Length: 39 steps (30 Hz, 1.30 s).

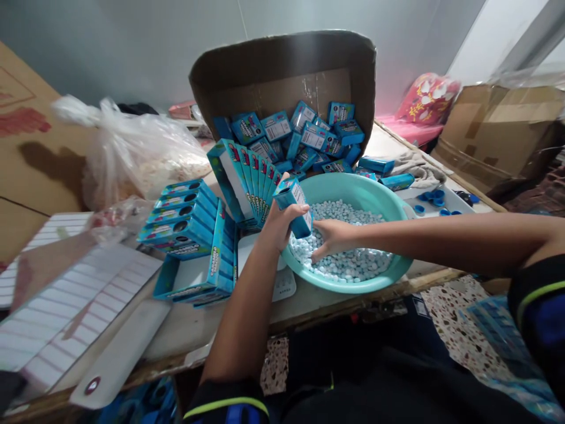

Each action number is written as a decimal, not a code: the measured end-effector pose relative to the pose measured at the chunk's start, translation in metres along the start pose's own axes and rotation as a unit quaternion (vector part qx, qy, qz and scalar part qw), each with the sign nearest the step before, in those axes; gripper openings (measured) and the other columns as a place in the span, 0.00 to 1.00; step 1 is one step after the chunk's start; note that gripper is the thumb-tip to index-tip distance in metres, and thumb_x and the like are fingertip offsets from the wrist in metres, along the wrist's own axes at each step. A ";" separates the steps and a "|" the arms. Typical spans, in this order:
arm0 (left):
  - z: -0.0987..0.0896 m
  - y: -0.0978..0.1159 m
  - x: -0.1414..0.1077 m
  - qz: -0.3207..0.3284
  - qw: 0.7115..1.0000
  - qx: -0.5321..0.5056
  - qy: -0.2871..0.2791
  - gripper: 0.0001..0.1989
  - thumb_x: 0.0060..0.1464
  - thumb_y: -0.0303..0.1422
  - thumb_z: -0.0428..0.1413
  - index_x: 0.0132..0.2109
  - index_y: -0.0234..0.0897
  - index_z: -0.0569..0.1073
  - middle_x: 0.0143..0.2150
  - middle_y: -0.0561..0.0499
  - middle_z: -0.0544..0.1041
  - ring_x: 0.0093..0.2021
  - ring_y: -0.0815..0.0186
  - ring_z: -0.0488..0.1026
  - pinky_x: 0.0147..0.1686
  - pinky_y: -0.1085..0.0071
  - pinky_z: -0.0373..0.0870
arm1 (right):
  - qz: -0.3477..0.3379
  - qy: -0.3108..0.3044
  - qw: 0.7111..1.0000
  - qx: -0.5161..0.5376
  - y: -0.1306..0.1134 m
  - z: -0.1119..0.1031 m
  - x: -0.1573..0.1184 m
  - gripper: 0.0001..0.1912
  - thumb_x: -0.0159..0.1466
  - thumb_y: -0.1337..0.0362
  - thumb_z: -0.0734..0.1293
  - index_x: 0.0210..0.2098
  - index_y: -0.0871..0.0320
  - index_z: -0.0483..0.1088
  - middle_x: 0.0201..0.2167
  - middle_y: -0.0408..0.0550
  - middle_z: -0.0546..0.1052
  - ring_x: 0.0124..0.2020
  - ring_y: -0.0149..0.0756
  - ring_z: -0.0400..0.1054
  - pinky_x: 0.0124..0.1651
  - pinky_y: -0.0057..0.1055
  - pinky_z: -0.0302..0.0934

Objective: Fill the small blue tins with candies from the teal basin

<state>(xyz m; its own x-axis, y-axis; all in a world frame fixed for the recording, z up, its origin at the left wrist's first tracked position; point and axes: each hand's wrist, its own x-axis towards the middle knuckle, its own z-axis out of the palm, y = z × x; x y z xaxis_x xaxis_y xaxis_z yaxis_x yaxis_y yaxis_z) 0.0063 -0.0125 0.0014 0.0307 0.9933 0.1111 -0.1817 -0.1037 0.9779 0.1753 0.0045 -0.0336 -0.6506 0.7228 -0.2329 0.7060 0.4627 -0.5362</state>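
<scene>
Plainly, in the head view, your left hand (278, 224) is gripping one small blue carton (302, 224), held tilted above the near-left part of the basin (339, 287), just to the left of your right hand (335, 237). Your right hand is down among the pale pellets (351, 254), thumb and fingers parted; whether the tips close on any cannot be told.

On handling: the carton appears to be thin printed card, so expect it light, stiff along its edges and liable to dent on its broad faces. The coated surface may prove slippery; hold it by the narrow sides, near the corners, and press lightly. Its contents cannot be seen. The pellets look small, hard and smooth; they should roll off a flat palm, so take them from below with cupped fingers.

Beyond your hands, a large cardboard box (265, 94) holds many loose blue cartons (313, 138). To the left of your left hand, a display tray (232, 185) stands tilted, with cartons fanned beside it.
</scene>
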 end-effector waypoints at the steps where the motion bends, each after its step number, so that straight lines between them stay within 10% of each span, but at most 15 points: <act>1: -0.001 -0.001 0.001 0.018 1.000 0.014 0.003 0.37 0.40 0.40 0.64 0.61 0.47 0.69 0.52 0.46 0.78 0.59 0.50 0.73 0.53 0.57 0.74 | 0.010 0.002 1.000 0.006 -0.001 -0.001 0.000 0.47 0.49 0.45 0.77 0.64 0.54 0.66 0.53 0.53 0.77 0.53 0.55 0.72 0.52 0.39 0.66; 12: -0.003 -0.003 0.005 0.094 0.985 0.123 0.070 0.45 0.31 0.54 0.72 0.54 0.40 0.65 0.46 0.46 0.77 0.45 0.60 0.76 0.42 0.69 0.73 | 0.071 0.104 0.972 0.198 0.008 -0.013 0.011 0.22 0.48 0.58 0.76 0.42 0.58 0.78 0.26 0.42 0.76 0.31 0.38 0.71 0.32 0.29 0.61; 16: -0.006 -0.001 0.007 0.089 0.980 0.147 0.097 0.37 0.32 0.47 0.74 0.47 0.39 0.70 0.39 0.50 0.77 0.39 0.62 0.76 0.36 0.70 0.73 | 0.125 0.207 0.894 0.378 0.016 -0.031 0.012 0.22 0.49 0.59 0.76 0.42 0.58 0.75 0.22 0.40 0.71 0.20 0.30 0.60 0.20 0.27 0.53; 26: -0.004 0.007 -0.001 0.069 0.932 0.333 -0.124 0.24 0.41 0.44 0.71 0.45 0.41 0.77 0.37 0.48 0.80 0.37 0.56 0.78 0.31 0.66 0.73 | -0.017 0.345 0.682 0.644 -0.016 -0.078 0.025 0.20 0.53 0.58 0.73 0.41 0.53 0.64 0.26 0.36 0.67 0.19 0.25 0.58 0.19 0.25 0.47; 39: 0.003 0.010 -0.004 0.078 0.938 0.334 -0.049 0.23 0.41 0.42 0.71 0.43 0.39 0.74 0.38 0.47 0.78 0.39 0.56 0.77 0.37 0.62 0.73 | -0.045 0.324 0.690 0.645 -0.023 -0.057 0.020 0.17 0.53 0.58 0.72 0.38 0.52 0.65 0.27 0.38 0.69 0.25 0.29 0.67 0.25 0.27 0.56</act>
<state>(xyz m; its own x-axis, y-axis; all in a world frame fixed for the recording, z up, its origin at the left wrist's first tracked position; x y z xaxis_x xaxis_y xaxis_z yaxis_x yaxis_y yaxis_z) 0.0070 -0.0173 0.0109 0.1513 0.9573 0.2465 0.4644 -0.2890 0.8371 0.1619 0.0375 0.0207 -0.1177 0.9924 0.0361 -0.4389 -0.0194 -0.8983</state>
